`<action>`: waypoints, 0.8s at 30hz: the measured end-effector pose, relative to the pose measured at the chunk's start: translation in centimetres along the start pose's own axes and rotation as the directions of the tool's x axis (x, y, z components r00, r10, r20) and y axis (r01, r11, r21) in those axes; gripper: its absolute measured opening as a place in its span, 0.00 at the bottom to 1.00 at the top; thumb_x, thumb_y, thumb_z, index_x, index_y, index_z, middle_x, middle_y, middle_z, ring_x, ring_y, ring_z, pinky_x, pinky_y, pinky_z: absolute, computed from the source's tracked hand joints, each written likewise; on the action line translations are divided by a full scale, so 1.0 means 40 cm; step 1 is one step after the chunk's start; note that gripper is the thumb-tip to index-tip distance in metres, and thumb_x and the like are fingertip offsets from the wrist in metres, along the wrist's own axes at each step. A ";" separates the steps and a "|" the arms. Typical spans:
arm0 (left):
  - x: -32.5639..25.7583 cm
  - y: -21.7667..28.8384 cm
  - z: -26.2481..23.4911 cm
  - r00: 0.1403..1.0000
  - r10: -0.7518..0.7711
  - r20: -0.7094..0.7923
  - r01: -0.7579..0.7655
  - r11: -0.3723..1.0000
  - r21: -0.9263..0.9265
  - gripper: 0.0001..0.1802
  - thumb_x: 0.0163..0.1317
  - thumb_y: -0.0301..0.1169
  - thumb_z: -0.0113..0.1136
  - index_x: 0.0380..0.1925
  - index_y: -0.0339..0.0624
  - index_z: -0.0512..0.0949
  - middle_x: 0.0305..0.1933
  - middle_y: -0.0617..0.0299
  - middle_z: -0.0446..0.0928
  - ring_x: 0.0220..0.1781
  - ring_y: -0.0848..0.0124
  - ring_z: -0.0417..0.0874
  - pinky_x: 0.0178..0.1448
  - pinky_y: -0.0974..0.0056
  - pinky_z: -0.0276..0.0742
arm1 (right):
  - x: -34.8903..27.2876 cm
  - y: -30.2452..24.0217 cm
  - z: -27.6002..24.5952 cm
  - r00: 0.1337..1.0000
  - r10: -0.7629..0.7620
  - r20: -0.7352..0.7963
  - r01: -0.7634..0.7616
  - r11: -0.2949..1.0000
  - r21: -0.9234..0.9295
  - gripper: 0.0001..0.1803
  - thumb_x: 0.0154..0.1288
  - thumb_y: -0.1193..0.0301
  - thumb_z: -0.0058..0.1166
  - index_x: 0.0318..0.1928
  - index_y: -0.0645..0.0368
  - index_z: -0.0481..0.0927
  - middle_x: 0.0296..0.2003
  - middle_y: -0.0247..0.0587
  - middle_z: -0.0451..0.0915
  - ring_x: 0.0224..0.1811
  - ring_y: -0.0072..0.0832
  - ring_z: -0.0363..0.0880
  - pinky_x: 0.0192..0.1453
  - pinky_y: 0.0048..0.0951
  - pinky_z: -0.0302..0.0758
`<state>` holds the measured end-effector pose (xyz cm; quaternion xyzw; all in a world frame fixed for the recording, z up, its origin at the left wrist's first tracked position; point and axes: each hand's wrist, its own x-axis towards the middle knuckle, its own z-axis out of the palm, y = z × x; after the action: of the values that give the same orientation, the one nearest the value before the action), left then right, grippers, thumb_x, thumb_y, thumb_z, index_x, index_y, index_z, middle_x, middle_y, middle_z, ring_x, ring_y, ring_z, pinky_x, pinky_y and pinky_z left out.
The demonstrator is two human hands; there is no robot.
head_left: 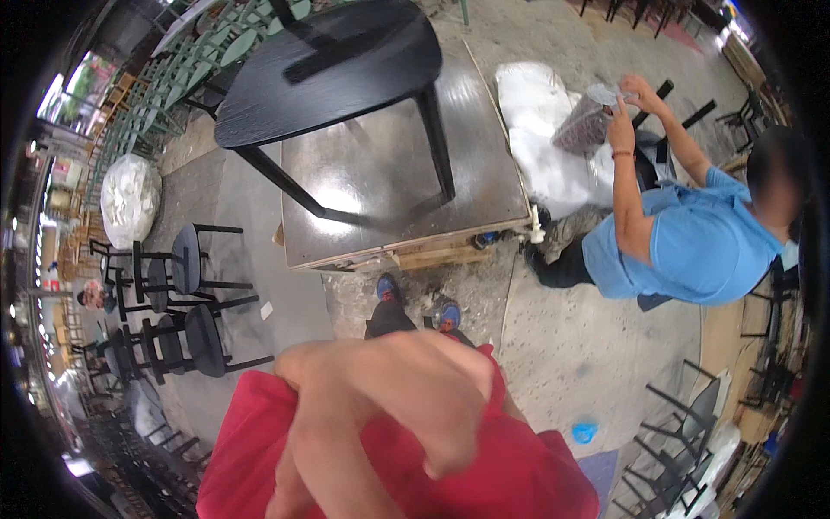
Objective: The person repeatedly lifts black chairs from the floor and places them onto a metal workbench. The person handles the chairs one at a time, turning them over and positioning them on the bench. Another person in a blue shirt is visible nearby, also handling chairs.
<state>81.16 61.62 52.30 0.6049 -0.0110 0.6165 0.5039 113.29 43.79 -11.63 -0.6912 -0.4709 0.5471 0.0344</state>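
My bare arms cross in front of my red shirt [251, 432], near the lower middle. One hand [441, 411], smeared by motion, bends down over the shirt at the right; I cannot tell for certain which hand it is. Of the other hand, only a part shows at the left beside the forearm [333, 454], and its fingers are mostly hidden. No object shows in either hand. Beyond my feet, a black wooden chair [346, 73] stands on a low, dark, shiny-topped table [389, 186], apart from my hands.
At the right, a person in a blue shirt [705, 246] holds a clear plastic wrapping [592, 121] with something dark inside. White padded bundles [540, 130] lie beside the table. Black chairs [203, 337] stand at the left, others at the lower right. A blue crumpled item [585, 432] lies on the floor.
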 end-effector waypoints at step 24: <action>-0.384 0.251 -0.916 0.227 0.342 -0.912 0.801 0.466 0.375 0.24 0.74 0.52 0.49 0.23 0.47 0.68 0.17 0.73 0.60 0.14 0.80 0.57 0.19 0.68 0.49 | 0.033 -1.859 -0.414 0.463 -0.789 -0.405 0.810 0.562 -0.168 0.31 0.73 0.47 0.40 0.41 0.65 0.82 0.42 0.65 0.82 0.51 0.61 0.79 0.55 0.49 0.72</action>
<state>44.18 70.18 36.82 0.2529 0.7017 0.6511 0.1406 80.69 93.64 35.86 -0.4922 -0.7050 0.3082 0.4071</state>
